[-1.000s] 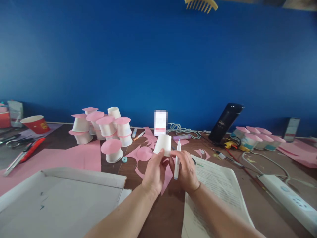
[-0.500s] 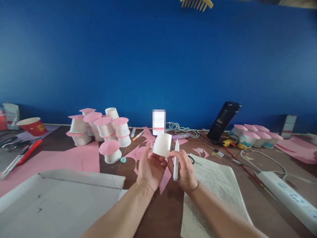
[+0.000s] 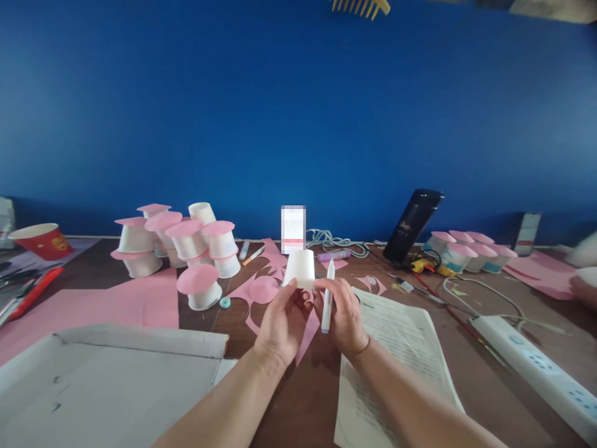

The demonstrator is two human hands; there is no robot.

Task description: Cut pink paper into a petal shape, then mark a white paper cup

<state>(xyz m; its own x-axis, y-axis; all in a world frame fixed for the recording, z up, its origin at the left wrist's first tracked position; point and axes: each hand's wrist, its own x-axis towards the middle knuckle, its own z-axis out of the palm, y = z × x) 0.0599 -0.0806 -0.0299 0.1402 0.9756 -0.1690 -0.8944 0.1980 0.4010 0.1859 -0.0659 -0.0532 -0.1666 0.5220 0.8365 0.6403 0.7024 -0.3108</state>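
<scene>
Upside down, a white paper cup (image 3: 299,269) is held in front of me by its lower rim. My left hand (image 3: 282,320) grips it from the left. In my right hand (image 3: 342,317) is a white marker (image 3: 327,302), standing nearly upright with its tip pointing up; the fingertips of that hand also touch the cup's right side. Pink paper scraps, one with a round piece (image 3: 263,289), lie just beyond my hands. On the left stand several upturned white cups topped with pink discs, the nearest a disc-topped cup (image 3: 200,287).
A cardboard box lid (image 3: 130,386) lies front left, a printed sheet (image 3: 396,361) under my right forearm. A black bottle (image 3: 413,227), loose cables and a power strip (image 3: 536,367) are to the right. Another person's hand (image 3: 585,291) shows at the right edge.
The tilted cup has been turned more upright between my hands. The view has shifted slightly right. Another person's hand has appeared at the right edge.
</scene>
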